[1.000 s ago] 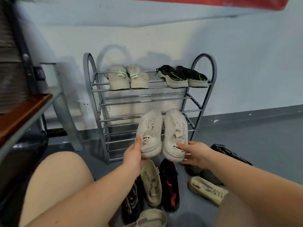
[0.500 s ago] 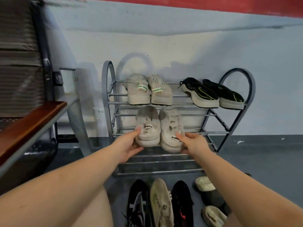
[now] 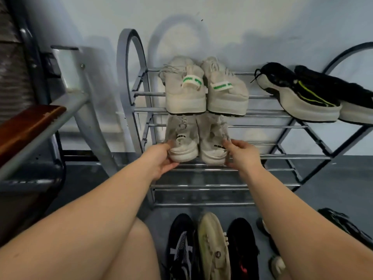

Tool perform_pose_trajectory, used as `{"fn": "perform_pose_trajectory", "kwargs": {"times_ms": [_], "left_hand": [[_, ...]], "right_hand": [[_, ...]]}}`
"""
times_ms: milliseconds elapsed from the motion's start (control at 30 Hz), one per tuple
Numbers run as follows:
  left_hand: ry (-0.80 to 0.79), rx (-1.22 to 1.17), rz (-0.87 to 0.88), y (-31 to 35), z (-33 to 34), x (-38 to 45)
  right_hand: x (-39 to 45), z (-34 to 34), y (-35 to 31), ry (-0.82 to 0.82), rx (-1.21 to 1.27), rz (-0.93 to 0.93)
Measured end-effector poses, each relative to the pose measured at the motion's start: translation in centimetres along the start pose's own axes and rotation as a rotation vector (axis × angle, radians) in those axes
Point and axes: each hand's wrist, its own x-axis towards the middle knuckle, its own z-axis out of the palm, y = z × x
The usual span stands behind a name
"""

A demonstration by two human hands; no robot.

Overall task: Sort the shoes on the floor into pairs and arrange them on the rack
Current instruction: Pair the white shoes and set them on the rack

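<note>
On the second shelf of the grey metal shoe rack, two dirty white sneakers sat heels outward. Left hand gripped one heel; right hand gripped the other.

A single head-worn camera looks forward and down from a crouching or seated person's height, facing a pale wall. It sits close to the metal shoe rack, which fills the middle of the wide-angle frame, its side hoops bowed by the lens. Both forearms reach in from the bottom edge, and the floor shows below the rack.
</note>
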Motion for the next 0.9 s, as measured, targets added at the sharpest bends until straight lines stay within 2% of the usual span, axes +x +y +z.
{"fn": "perform_pose_trajectory", "kwargs": {"times_ms": [200,433,567,633,700,800,900], "left_hand": [[0.033,0.276,0.018,-0.3,-0.3,1.5],[0.124,0.465,0.024,-0.8,0.9,1.7],[0.207,0.539,-0.004,-0.4,1.5,1.2],[0.256,0.644,0.017,-0.2,1.5,0.8],[0.322,0.906,0.133,-0.4,1.1,0.2],[0.418,1.319,0.454,-0.9,0.8,-1.9],[0.317,1.604,0.768,-2.0,1.0,-4.0]], "right_hand": [[0.9,0.2,0.8,-0.003,-0.060,-0.016],[-0.2,-0.3,0.5,-0.023,-0.257,-0.119],[-1.1,-1.2,-0.3,-0.160,-0.306,-0.062],[-1.5,-1.5,-0.2,-0.231,-0.419,-0.104],[-1.8,-1.8,0.1,-0.233,-0.632,-0.189],[-3.2,-2.2,0.2,-0.205,-0.936,-0.356],[-5.4,-2.8,0.7,-0.232,-1.093,-0.450]]}}
